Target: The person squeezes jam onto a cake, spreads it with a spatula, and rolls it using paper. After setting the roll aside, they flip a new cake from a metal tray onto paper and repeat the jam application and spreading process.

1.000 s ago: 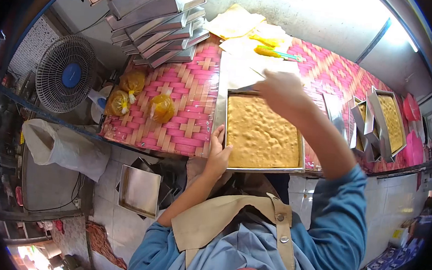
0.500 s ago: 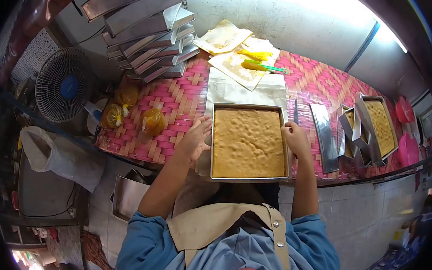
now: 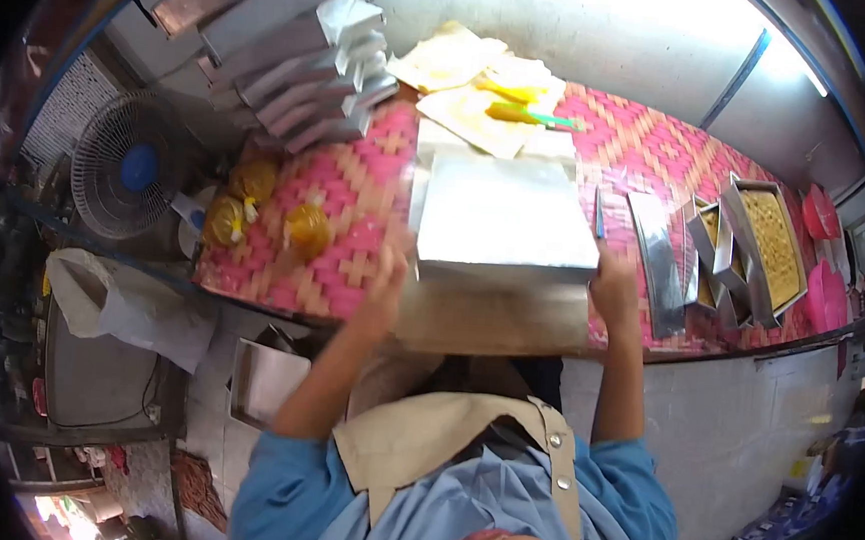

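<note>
Inverting seems in hand: the metal pan (image 3: 510, 215) is base up over the bench (image 3: 643, 129), near middle. The right hand (image 3: 615, 293) grips its near right corner, fingers closed; the blurred left hand's (image 3: 381, 292) grip is unclear. The next move calls for even support.

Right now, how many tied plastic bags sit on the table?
3: the back bag and front bag together near the fan, and the third bag to their right.

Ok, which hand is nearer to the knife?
Your right: the right hand is at the upturned pan's right near corner, just on your side of the knife. The left hand is across the pan, beyond its left side.
</note>
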{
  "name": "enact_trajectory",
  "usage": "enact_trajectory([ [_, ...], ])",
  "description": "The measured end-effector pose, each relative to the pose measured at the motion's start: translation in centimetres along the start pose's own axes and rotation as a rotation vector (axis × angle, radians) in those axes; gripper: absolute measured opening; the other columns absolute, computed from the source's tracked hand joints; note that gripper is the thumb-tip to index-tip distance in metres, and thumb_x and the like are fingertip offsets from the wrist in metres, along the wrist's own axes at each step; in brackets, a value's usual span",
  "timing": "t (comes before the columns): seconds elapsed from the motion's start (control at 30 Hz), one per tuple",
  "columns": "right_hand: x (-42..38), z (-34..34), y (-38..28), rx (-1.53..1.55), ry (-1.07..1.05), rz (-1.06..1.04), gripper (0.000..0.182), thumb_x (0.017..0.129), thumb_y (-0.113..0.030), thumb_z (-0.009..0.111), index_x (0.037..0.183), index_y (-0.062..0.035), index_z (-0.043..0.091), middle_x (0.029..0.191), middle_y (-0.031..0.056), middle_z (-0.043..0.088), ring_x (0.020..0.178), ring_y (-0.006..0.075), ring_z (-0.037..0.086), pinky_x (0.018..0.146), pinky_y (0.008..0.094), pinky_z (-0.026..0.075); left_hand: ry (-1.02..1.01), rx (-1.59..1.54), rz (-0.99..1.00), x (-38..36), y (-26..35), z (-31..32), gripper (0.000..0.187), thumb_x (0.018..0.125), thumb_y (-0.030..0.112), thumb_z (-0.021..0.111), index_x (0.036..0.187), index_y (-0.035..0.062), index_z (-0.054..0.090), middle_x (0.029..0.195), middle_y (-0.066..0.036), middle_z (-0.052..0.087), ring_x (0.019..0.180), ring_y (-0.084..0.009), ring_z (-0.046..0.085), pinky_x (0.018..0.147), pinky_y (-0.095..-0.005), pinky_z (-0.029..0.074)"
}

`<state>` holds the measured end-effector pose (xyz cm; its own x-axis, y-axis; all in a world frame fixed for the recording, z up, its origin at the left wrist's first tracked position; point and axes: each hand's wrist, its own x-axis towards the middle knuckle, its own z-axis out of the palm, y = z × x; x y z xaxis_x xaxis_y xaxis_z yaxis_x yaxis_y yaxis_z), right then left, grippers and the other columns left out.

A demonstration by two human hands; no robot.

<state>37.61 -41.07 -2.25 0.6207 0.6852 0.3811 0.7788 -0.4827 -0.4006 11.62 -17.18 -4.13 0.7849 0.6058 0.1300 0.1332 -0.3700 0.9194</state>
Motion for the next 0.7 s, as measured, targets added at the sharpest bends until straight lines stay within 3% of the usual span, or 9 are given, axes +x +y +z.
enact_trajectory([
  [0.07,-1.9,1.0,0.5,0.054,-0.11,0.051,0.028,0.079,-0.001,0.053,0.105,-0.0069,0.061,0.084,0.0209,0.062,0.08,0.0384,0.061,0.067,0.0444,0.047,-0.173,-0.287,-0.053,-1.5,-0.3,0.5,0.064,0.099,0.045,0.031,0.138,-0.0039,0.021,0.138,-0.018,0.033,0.129,-0.024,0.032,0.108,-0.0351,0.019],
  [0.13,-3.1,1.1,0.3,0.31,-0.175,0.151,0.027,0.079,0.0,0.053,0.104,-0.0048,0.061,0.088,0.0207,0.063,0.083,0.0371,0.061,0.071,0.0404,0.048,-0.17,-0.327,-0.101,-1.6,-1.6,0.9,0.065,0.099,0.045,0.032,0.139,-0.0046,0.019,0.14,-0.019,0.03,0.132,-0.0254,0.029,0.109,-0.0353,0.018],
  [0.2,-2.8,1.8,0.3,0.361,-0.153,0.191,0.022,0.083,-0.002,0.053,0.104,-0.0011,0.061,0.092,0.0181,0.065,0.084,0.0318,0.063,0.073,0.0355,0.048,-0.167,-0.368,-0.149,-1.2,-2.3,1.5,0.067,0.099,0.045,0.033,0.14,-0.0052,0.018,0.143,-0.019,0.027,0.134,-0.0267,0.026,0.11,-0.0355,0.017],
  [0.27,-2.3,4.0,0.7,0.665,0.051,0.443,0.021,0.088,-0.006,0.052,0.106,0.0013,0.061,0.096,0.0139,0.065,0.086,0.0246,0.063,0.075,0.0325,0.048,-0.119,-0.447,-0.037,0.3,-2.1,2.4,0.068,0.098,0.044,0.032,0.141,-0.0057,0.016,0.146,-0.02,0.023,0.138,-0.0278,0.02,0.111,-0.0356,0.014],
  [0.3,-2.0,4.7,0.8,0.687,0.064,0.422,0.028,0.093,-0.014,0.05,0.114,0.0027,0.059,0.106,0.0108,0.063,0.098,0.018,0.059,0.085,0.0288,0.045,-0.152,-0.411,-0.044,0.8,-2.1,2.6,0.069,0.098,0.046,0.031,0.142,-0.0063,0.017,0.148,-0.021,0.02,0.139,-0.0281,0.017,0.112,-0.0356,0.012],
  [0.43,-2.8,5.6,-1.1,1.07,-0.045,0.62,0.044,0.099,-0.026,0.043,0.131,0.004,0.045,0.133,0.0105,0.048,0.122,0.0161,0.043,0.103,0.0266,0.03,-0.094,-0.198,-0.032,0.7,-2.3,4.1,0.07,0.099,0.046,0.029,0.143,-0.0062,0.014,0.149,-0.021,0.017,0.14,-0.0272,0.013,0.112,-0.0342,0.011],
  [0.57,-3.6,4.8,-2.6,1.204,-0.01,0.584,0.047,0.099,-0.027,0.042,0.133,0.0056,0.041,0.135,0.0121,0.046,0.124,0.0175,0.041,0.105,0.0273,0.028,-0.048,-0.34,0.013,0.5,-5.0,4.5,0.071,0.098,0.048,0.027,0.143,-0.0052,0.013,0.15,-0.02,0.015,0.141,-0.0265,0.01,0.113,-0.0339,0.009],
  [0.63,-3.8,4.5,-2.8,1.241,-0.06,0.563,0.056,0.098,-0.038,0.041,0.133,0.0055,0.041,0.138,0.0119,0.042,0.128,0.0179,0.036,0.106,0.0286,0.025,-0.042,-0.47,-0.048,0.3,-4.6,4.5,0.071,0.098,0.048,0.027,0.143,-0.0047,0.013,0.15,-0.02,0.015,0.141,-0.0263,0.011,0.113,-0.0338,0.009],
  [0.7,-3.6,4.6,-2.4,1.319,-0.045,0.627,0.055,0.098,-0.039,0.042,0.131,0.0053,0.043,0.134,0.0121,0.046,0.123,0.0181,0.041,0.103,0.0288,0.03,-0.039,-0.6,-0.104,0.4,-3.5,4.5,0.071,0.098,0.049,0.028,0.144,-0.0043,0.013,0.15,-0.019,0.016,0.14,-0.0261,0.012,0.113,-0.0338,0.009],
])
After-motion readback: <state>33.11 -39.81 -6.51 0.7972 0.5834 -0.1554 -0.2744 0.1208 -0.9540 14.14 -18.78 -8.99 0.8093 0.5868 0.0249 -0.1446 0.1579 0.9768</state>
